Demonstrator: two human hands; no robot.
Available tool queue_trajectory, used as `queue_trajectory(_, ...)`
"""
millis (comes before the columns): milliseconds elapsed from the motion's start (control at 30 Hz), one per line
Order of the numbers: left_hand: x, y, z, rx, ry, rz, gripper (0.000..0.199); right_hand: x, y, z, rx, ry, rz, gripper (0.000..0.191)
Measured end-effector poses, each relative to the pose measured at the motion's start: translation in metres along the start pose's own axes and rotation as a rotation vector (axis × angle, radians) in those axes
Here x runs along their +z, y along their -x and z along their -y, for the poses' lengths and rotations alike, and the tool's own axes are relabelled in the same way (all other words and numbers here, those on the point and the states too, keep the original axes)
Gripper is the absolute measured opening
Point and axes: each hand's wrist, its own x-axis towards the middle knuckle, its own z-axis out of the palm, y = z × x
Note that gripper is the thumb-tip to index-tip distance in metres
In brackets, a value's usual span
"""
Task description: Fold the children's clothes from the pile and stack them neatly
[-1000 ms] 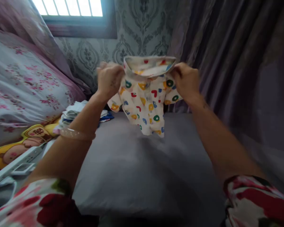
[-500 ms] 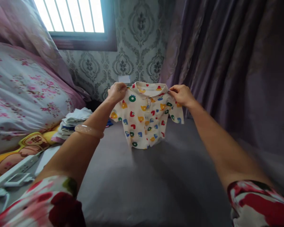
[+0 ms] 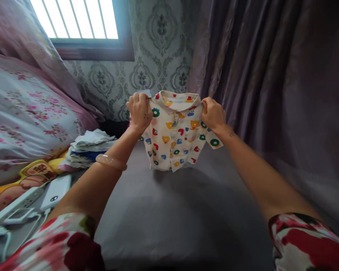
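A small white collared shirt (image 3: 173, 135) with colourful printed shapes hangs upright between my hands, its front towards me. My left hand (image 3: 139, 113) is closed on the shoulder left of the collar, the back of the hand covering part of the sleeve. At the other shoulder my right hand (image 3: 214, 114) grips the cloth, thumb near the collar. The right-hand sleeve dangles below that hand. The shirt's hem hangs at or just over the grey sheet (image 3: 169, 214); whether it touches I cannot tell.
Left of my forearm lies a pile of folded clothes (image 3: 87, 146). Nearer are a yellow cartoon cushion (image 3: 31, 178), a white power strip (image 3: 25, 201), a white power bank (image 3: 56, 192) and cables. Floral bedding (image 3: 31, 109) rises behind; a purple curtain (image 3: 243, 75) hangs at right.
Both hands have turned with their backs more upward, and the shirt has risen slightly, its hem shifting. My left forearm has moved a little right, uncovering more of the power bank.
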Motion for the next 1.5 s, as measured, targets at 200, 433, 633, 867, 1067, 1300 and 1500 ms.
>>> queue_trajectory(200, -0.05, 0.027, -0.01, 0.136, -0.187, -0.111, 0.03, -0.036, 0.029, 0.011, -0.137, 0.147, -0.078, 0.032)
queue_trajectory(433, -0.132, 0.057, -0.02, 0.219, -0.256, -0.207, 0.039, -0.111, 0.052, 0.043, -0.213, 0.204, -0.078, 0.038)
queue_trajectory(633, -0.199, 0.059, -0.036, 0.205, -0.284, -0.229, 0.03, -0.169, 0.054, 0.07, -0.293, 0.146, -0.121, 0.036)
queue_trajectory(867, -0.189, 0.038, -0.032, 0.233, -0.334, -0.021, 0.031, -0.146, 0.025, 0.056, -0.278, 0.021, 0.137, 0.027)
queue_trajectory(1067, -0.085, 0.072, 0.018, 0.169, -0.276, 0.343, 0.026, -0.05, 0.05, 0.026, -0.183, 0.111, 0.476, 0.024)
queue_trajectory(1300, 0.04, 0.159, 0.082, 0.099, -0.32, 0.656, 0.027, 0.075, 0.126, -0.012, -0.113, 0.175, 0.677, 0.027)
queue_trajectory(1500, 0.092, 0.199, 0.108, 0.106, -0.341, 0.803, 0.028, 0.14, 0.176, -0.031, -0.085, 0.23, 0.823, 0.031)
